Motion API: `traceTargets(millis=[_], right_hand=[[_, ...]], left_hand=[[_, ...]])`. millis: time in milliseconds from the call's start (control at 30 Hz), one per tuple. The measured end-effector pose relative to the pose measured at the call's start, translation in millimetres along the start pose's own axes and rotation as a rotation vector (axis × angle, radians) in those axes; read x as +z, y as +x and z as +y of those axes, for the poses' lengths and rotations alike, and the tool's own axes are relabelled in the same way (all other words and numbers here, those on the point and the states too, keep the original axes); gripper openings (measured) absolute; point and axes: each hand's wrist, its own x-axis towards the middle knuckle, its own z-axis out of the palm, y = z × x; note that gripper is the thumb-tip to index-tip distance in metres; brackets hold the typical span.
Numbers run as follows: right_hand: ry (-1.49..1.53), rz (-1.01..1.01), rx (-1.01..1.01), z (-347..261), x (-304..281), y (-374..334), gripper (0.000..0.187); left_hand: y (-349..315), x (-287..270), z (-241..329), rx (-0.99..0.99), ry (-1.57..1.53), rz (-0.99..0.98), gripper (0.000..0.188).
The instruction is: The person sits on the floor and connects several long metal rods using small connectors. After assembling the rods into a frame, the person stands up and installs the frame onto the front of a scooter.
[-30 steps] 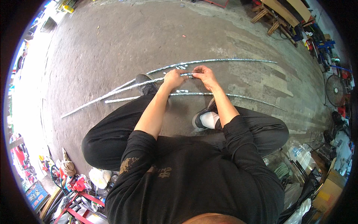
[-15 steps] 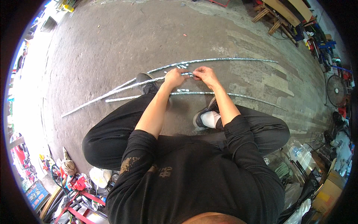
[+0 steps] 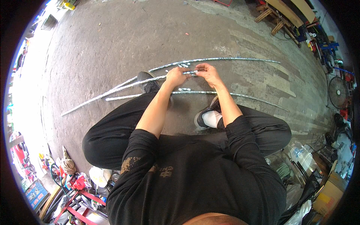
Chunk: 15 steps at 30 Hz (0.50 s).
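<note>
My left hand [image 3: 176, 77] is closed round the end part of a silvery metal chain [image 3: 122, 88], which runs from my fingers down to the left across the floor. A short end of it sticks out between my two hands. There my right hand [image 3: 208, 75] pinches the tip with thumb and fingers; a small dark piece under its fingertips is too small to name. Beyond my hands lies a second chain [image 3: 225, 59], and nearer to me a third chain [image 3: 240, 95]. Short loose chain pieces [image 3: 184, 89] rest beside the third one, with others [image 3: 183, 65] just past my left hand.
My shoes [image 3: 200, 118] and bent knees frame the concrete floor [image 3: 135, 41] under the chains. A fan [image 3: 338, 90] stands at the far right. Cluttered tools and red straps [image 3: 80, 210] lie at lower left, a cardboard box [image 3: 330, 193] at lower right. A wooden stand [image 3: 277, 26] is at upper right.
My right hand has shifted slightly and its fingers have straightened a little at the chain's tip. More of the chain end shows between the hands. My left hand stays in place.
</note>
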Motion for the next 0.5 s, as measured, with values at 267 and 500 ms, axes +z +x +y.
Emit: traceTargets(millis=[267,500], right_hand=[[-0.021,0.004,0.104,0.0,-5.1,0.1,0.02],[-0.057,0.027,0.146,-10.5,2.5,-3.7,0.02]], left_hand=[[-0.8,-0.9,3.6,-0.019,0.016,0.0,0.043],[-0.4,-1.4,2.5,-0.017,-0.01,-0.018,0.044]])
